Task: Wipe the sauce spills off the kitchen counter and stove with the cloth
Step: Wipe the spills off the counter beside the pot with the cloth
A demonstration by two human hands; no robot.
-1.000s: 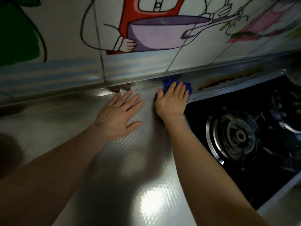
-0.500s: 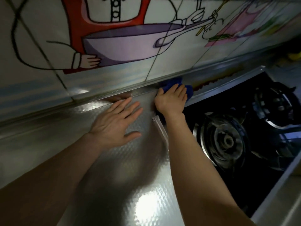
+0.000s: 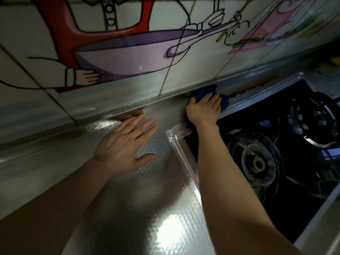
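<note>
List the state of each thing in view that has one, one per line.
left hand: open, flat on the counter, holding nothing.
right hand: pressing down on the cloth.
blue cloth: bunched under the right hand, at the back strip by the wall.
sauce spill: reddish streak right of the cloth, not yet wiped.
counter: bare, shiny.
near burner: unlit, no pot.

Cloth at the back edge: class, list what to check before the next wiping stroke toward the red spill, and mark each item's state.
1. Cloth under right hand: ok.
2. Left hand flat on counter, bracing: ok.
3. Spill lies just right of cloth, along the strip behind the stove: ok.
4. Spill already gone: not ok.
5. Burner off: cannot tell.
6. Cloth clean enough: cannot tell.
</note>
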